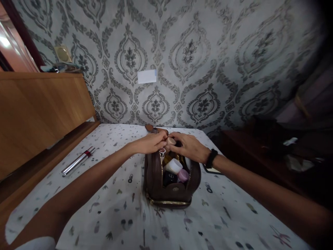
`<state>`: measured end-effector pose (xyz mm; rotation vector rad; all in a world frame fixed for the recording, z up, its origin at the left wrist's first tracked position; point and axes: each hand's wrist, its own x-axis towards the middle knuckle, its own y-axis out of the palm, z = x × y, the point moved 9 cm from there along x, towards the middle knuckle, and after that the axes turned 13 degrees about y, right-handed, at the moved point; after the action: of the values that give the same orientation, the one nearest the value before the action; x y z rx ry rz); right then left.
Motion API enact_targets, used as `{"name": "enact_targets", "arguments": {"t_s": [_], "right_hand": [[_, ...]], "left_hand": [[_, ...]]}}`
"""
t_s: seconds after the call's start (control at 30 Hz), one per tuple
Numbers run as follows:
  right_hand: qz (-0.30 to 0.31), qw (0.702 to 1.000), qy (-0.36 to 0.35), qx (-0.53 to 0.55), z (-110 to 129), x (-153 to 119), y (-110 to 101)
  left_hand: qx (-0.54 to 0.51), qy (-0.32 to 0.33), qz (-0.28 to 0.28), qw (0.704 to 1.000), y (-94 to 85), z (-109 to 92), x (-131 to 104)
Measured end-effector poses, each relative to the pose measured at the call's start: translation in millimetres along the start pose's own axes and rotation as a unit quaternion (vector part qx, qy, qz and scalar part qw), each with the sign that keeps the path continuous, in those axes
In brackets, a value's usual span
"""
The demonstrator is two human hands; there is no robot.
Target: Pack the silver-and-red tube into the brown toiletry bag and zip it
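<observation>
A brown makeup bag point(153, 173) stands unzipped on the patterned sheet. Inside it lie a white-lidded container point(174, 166), one with a pink lid point(183, 175) and a black item point(169, 178). At the bag's far end, my right hand point(189, 147) has its fingers closed round a small beige-topped container point(171, 141). My left hand point(153, 142) meets it there with fingers bent together at the bag's left rim; what they pinch, if anything, is hidden. A tube with a reddish end point(162, 151) shows just below the left fingertips.
Two silvery tubes, one with a red band point(78, 161), lie on the bedsheet point(117, 208) to the left. A dark flat object with a pale face point(212, 170) is partly under my right forearm. A wooden headboard point(47, 114) borders the left; the patterned wall point(156, 45) rises behind.
</observation>
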<state>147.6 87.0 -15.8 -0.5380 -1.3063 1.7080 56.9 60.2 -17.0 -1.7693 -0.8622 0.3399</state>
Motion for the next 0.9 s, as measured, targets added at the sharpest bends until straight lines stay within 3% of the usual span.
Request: {"name": "enact_targets", "arguments": {"t_s": [0.1,0.27,0.4,0.57,0.73,0.9], "right_hand": [[0.002,0.999,-0.007,0.036,-1.1,3.3,2.0],[0.037,0.984,-0.057,0.165,-7.0,1.5,4.9],[0.053,0.973,-0.077,0.210,-11.9,0.8,7.2],[0.045,0.991,-0.039,0.121,-13.5,4.2,9.2],[0.010,0.999,-0.030,0.011,-5.6,-0.3,0.6],[0.000,1.000,-0.030,-0.010,-4.6,-2.6,-3.6]], "left_hand": [[0.006,0.005,-0.007,1.000,0.4,-1.9,-1.4],[-0.032,0.039,-0.077,0.996,-4.6,-3.4,-6.6],[-0.021,0.042,-0.067,0.997,-1.3,-2.8,-5.5],[0.017,0.020,-0.045,0.999,2.6,0.0,-0.1],[0.000,0.032,-0.062,0.998,0.0,0.0,-2.4],[-0.031,0.043,-0.079,0.995,-3.0,-2.2,-5.5]]}}
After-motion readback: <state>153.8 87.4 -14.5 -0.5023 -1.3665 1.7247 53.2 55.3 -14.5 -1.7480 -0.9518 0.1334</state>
